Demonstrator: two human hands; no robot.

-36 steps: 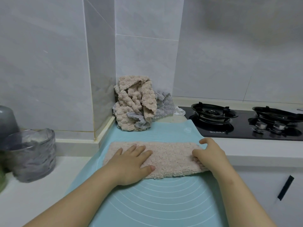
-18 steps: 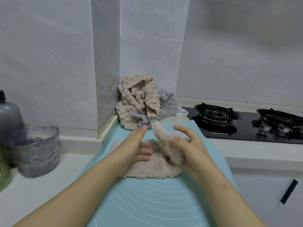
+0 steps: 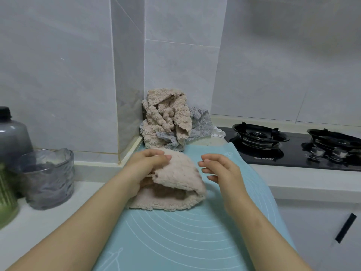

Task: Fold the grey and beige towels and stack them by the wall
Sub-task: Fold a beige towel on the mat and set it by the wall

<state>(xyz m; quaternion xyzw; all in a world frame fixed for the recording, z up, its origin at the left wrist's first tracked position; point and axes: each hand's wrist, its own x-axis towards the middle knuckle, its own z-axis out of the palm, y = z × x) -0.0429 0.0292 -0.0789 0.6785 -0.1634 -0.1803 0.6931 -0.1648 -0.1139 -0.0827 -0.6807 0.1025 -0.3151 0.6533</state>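
A beige towel lies folded over on the light blue mat, its top layer arched above the bottom one. My left hand grips the left edge of that top layer. Just right of the towel, my right hand hovers with fingers apart, holding nothing. In the corner by the wall sits a crumpled heap of beige towels and grey towels.
A black gas hob fills the counter to the right. On the left stand a ribbed glass cup, a grey jug and a green container. A white scrap lies by the hob. A cabinet handle is at lower right.
The towel lay flat under both hands. My right hand carried its right end over to the left, my left hand took that edge, and my right hand let go.
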